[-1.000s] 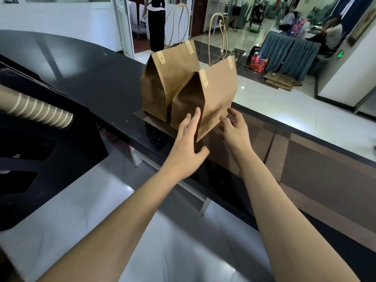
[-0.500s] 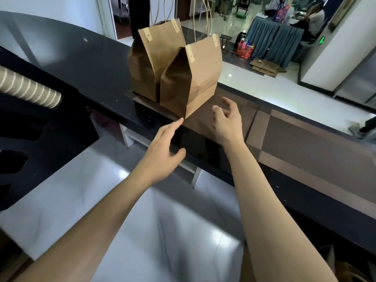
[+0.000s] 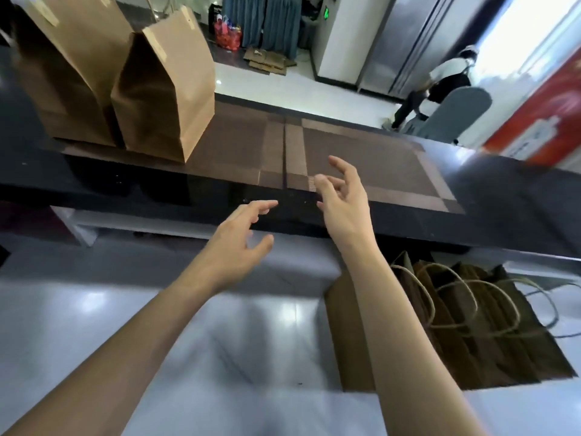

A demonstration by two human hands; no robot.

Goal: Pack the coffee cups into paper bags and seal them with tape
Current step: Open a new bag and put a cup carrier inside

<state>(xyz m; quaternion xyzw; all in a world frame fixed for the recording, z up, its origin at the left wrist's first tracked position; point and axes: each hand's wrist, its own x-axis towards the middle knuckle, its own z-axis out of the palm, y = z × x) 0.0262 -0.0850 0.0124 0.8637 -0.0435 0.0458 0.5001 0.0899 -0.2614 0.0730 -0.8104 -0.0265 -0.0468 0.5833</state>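
Two closed brown paper bags stand side by side at the far left of the black counter: the nearer bag [image 3: 166,99] and a second bag [image 3: 67,73] behind and left of it. My left hand [image 3: 242,243] hovers with relaxed fingers over the counter's near edge, holding nothing. My right hand [image 3: 342,199] hangs just right of it, fingers loosely spread above a brown placemat [image 3: 371,165], also holding nothing. Both hands are apart from the bags. No cups or tape are in view.
A stack of flat paper bags with rope handles [image 3: 471,322] lies on the lower steel shelf [image 3: 220,341] at the right. The black counter [image 3: 509,215] runs across the view. A person [image 3: 440,86] stands beyond it at the far right.
Both hands have let go of the nearer bag and drawn back toward me and to the right. The view has swung right and down, bringing the stack of flat bags into sight.
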